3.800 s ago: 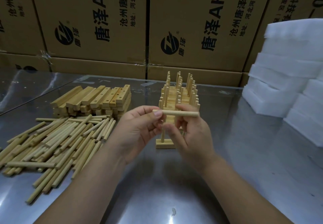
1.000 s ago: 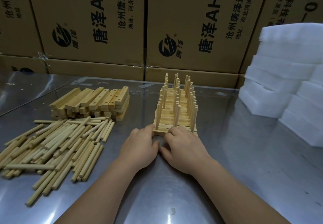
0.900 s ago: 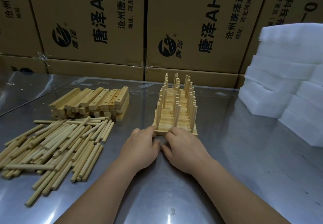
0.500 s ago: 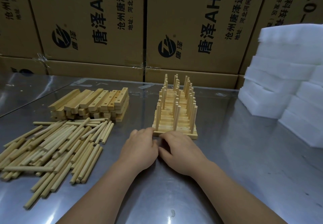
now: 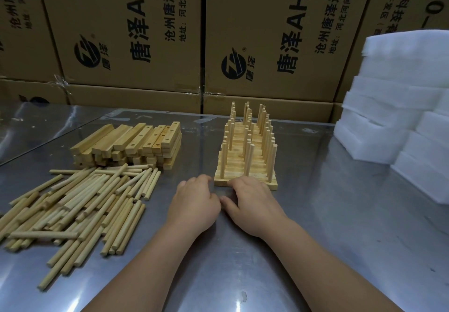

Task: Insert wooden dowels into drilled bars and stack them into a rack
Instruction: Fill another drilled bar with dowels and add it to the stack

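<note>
Head view, single entry. Hands: my left hand and right hand lie side by side, thumbs almost touching, with the fingers bent down against the nearest bar of the rack. Neither grips anything that I can see. Rack: rows of bars with upright dowels, standing mid-way across the bench, well right of the supply. Supply: stack of drilled bars at left rear, with loose dowels heaped in front of it. Step in hand, by my judgement: seating the front bar flush against the row behind. Method: I push evenly with both hands, low on the bar, so it slides square and does not skew. I keep my fingers off the three front dowels, which a knock could lever loose. Other: white foam blocks at right. Writing: cartons behind the bench carry a round logo with 唐泽, large 唐泽 AH4, and smaller 沧州唐泽通信 and 地址:河北河间. The rest is cut off.
</note>
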